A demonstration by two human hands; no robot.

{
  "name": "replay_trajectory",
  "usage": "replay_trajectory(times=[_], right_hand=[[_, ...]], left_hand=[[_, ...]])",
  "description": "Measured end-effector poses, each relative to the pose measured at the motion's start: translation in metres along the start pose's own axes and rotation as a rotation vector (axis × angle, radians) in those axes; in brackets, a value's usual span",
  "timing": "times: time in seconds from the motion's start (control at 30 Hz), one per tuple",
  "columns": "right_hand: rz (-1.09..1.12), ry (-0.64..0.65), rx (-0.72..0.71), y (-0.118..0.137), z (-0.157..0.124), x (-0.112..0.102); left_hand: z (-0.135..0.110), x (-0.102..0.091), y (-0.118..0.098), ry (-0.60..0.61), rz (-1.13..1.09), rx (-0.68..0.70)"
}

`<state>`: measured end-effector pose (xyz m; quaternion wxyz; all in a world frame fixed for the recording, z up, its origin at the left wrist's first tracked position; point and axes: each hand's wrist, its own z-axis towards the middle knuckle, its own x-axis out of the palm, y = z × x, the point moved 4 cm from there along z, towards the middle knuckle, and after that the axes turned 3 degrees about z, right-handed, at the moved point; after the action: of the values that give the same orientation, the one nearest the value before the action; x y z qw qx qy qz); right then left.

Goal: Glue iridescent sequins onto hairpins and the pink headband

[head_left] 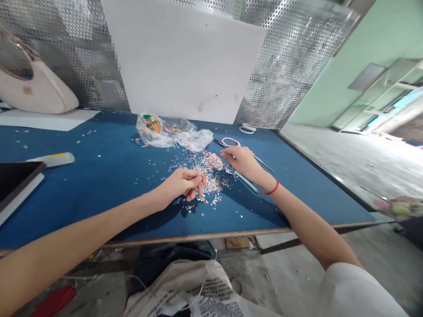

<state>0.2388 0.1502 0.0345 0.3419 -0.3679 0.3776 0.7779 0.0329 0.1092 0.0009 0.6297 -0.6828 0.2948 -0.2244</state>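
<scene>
A thin stick (204, 172) is pinched in my left hand (187, 182), its fingers closed around it. At the upper end of the stick is a rounded lump (214, 161) covered with small shiny multicoloured flakes. My right hand (243, 163) is just right of this lump, its fingers bent and drawn together; what lies between them, if anything, is too small to make out. Loose sequin-like flakes (214, 187) are scattered on the blue tabletop (109, 176) beneath both hands. Pink-handled scissors (231, 141) and a pale green tool (246, 181) lie by my right hand, partly covered.
Behind the flakes lie clear plastic bags (196, 140) with colourful contents. A white bottle (54, 159) and a dark-topped flat device (20, 182) are at left, a pale handbag (39, 86) at the back left. White rings (247, 128) lie near a white board (191, 61).
</scene>
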Motion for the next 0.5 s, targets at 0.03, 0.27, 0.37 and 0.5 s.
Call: replay_trajectory(times=[0.03, 0.27, 0.37, 0.5], right_hand=[[-0.093, -0.011, -0.025, 0.0032, -0.0005, -0.0012], [-0.264, -0.029, -0.053, 0.0066, -0.0006, -0.0054], [-0.19, -0.005, -0.069, 0.0056, -0.0002, -0.0028], [-0.179, -0.034, 0.048, 0.0039, -0.0011, -0.0044]], left_hand=[[0.0003, 0.0001, -0.0002, 0.0, -0.002, 0.002], [0.0002, 0.001, -0.0014, 0.001, -0.012, 0.006], [0.0009, 0.0003, 0.0007, 0.012, -0.02, 0.02], [0.0014, -0.0005, 0.0031, 0.018, -0.037, 0.026]])
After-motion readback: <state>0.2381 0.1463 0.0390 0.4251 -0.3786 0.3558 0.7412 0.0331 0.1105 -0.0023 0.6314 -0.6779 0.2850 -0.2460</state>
